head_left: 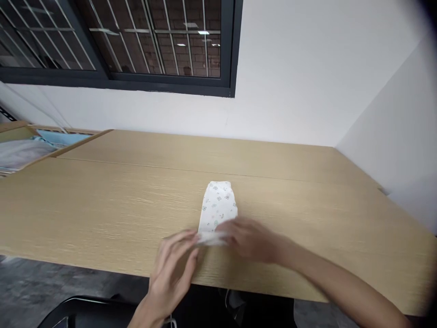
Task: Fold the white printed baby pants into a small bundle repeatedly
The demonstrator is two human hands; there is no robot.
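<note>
A white folded cloth (pixel 218 207) printed with small figures lies lengthwise on the wooden table. Its near edge is raised or folded over as a blurred white strip between my two hands. My left hand (pixel 172 264) is at the near left corner, thumb and fingertips closed on the edge. From the right, my right hand (pixel 244 239) reaches over the near right corner, its curled fingers on the same strip. Motion smears this hand, and its fingertips are partly hidden.
The light wooden table (pixel 136 205) runs up to a white wall (pixel 290 68) with a barred window (pixel 153 41) at the left. A wooden box (pixel 80 145) holding white and light blue fabric (pixel 23 152) stands at the far left. Below the front edge is a black chair (pixel 88 312).
</note>
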